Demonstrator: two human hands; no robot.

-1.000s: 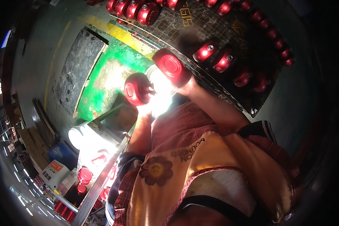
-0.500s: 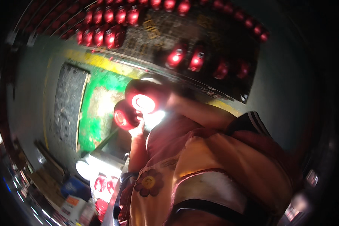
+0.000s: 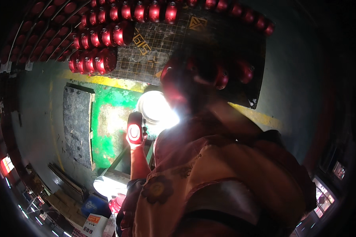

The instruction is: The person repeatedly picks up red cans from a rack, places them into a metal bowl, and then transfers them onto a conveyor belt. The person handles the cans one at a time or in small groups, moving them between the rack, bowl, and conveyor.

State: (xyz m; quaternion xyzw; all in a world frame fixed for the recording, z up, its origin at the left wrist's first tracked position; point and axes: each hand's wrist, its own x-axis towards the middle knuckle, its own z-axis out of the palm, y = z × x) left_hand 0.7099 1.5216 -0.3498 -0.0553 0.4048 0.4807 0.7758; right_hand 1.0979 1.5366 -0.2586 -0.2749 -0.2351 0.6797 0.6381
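Observation:
My left hand (image 3: 137,145) is closed round a red metal cylinder (image 3: 135,121), whose round end shines brightly toward me. Right beside it glares a round white lamp (image 3: 153,106). My right hand (image 3: 201,85) is in deep shadow over the near edge of the dark table (image 3: 162,43). It appears closed on another red metal cylinder (image 3: 175,89), though its fingers are hard to make out. Just right of that hand, red cylinders (image 3: 221,77) with short necks stand on the table.
Rows of red cylinders (image 3: 106,37) fill the table's left part, and more line its far edge. A rack (image 3: 35,33) of red pieces stands far left. On the floor lies a dark board (image 3: 78,126). A blue box (image 3: 95,206) and a white box (image 3: 94,225) sit lower left.
My right hand has moved its cylinder up and right, away from the lamp to the table edge. The left cylinder has tilted more upright. The lamp is now uncovered, and the view has shifted slightly.

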